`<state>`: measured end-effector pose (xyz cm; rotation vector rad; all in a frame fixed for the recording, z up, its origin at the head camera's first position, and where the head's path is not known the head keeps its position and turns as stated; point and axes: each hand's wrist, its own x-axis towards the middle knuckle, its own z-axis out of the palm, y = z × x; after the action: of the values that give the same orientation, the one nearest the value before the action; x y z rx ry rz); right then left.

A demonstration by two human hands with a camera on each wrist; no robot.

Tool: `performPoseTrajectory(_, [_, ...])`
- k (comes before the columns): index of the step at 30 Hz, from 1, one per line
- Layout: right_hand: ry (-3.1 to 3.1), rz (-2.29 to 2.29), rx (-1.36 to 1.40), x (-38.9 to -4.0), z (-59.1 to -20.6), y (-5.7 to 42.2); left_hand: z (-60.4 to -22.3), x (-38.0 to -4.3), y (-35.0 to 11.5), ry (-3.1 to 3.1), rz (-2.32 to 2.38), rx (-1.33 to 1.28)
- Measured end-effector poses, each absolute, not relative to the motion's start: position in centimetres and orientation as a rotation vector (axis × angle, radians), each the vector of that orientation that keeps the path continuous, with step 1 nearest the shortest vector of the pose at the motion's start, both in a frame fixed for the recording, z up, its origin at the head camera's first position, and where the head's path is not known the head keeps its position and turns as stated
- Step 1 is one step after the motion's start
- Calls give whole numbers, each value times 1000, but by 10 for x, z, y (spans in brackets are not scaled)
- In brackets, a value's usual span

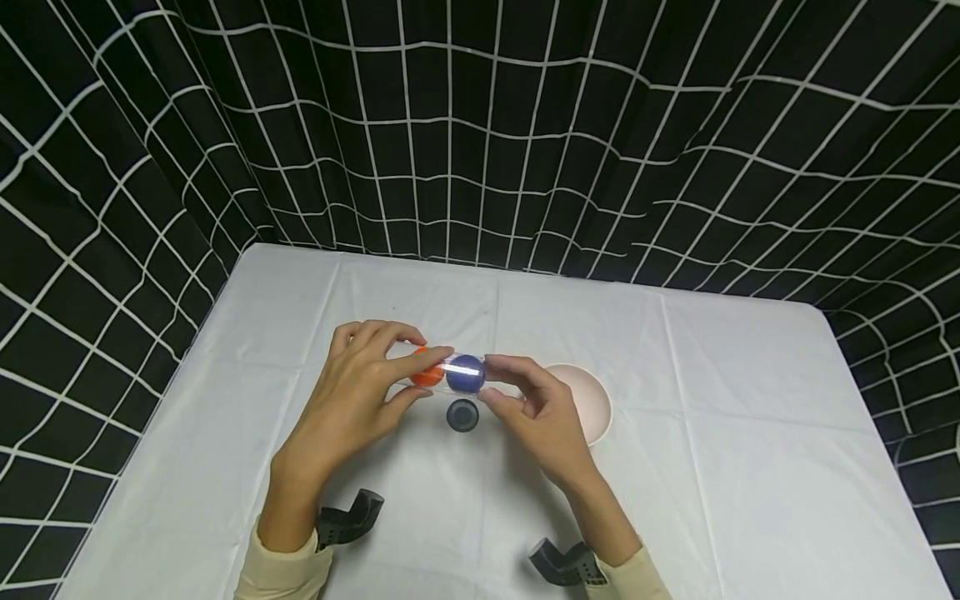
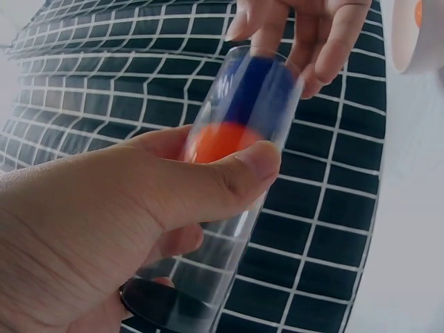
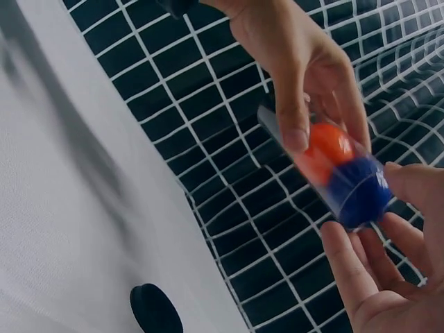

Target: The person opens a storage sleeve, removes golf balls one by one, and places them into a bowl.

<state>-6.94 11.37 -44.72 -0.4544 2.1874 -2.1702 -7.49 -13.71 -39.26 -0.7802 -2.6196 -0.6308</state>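
My left hand (image 1: 360,392) grips a clear tube (image 2: 229,253) around its middle, thumb along the near side. Inside the tube an orange ball (image 1: 427,368) sits beside a blue ball (image 1: 466,374), which lies at the end toward my right hand. A dark cap or base (image 2: 166,305) closes the other end. My right hand (image 1: 543,412) is at the blue ball's end, its thumb and fingers spread, fingertips right at the rim. Below the tube in the head view lies a small round black lid (image 1: 462,416) on the table.
A pale pink bowl (image 1: 592,408) stands behind my right hand, with something orange (image 2: 418,12) inside it in the left wrist view. White cloth covers the table (image 1: 750,467). Black curtains (image 1: 480,150) with a white grid hang around its back and sides.
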Motion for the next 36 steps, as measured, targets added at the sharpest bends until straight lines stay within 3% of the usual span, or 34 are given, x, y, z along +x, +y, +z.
performPoseTrajectory(25, [2273, -2120, -284, -70, -437, 130, -398, -79, -145, -2759, -704, -706])
performPoseTrajectory(36, [2319, -2089, -253, -76, -430, 162, -399, -80, -147, -2752, -754, -710])
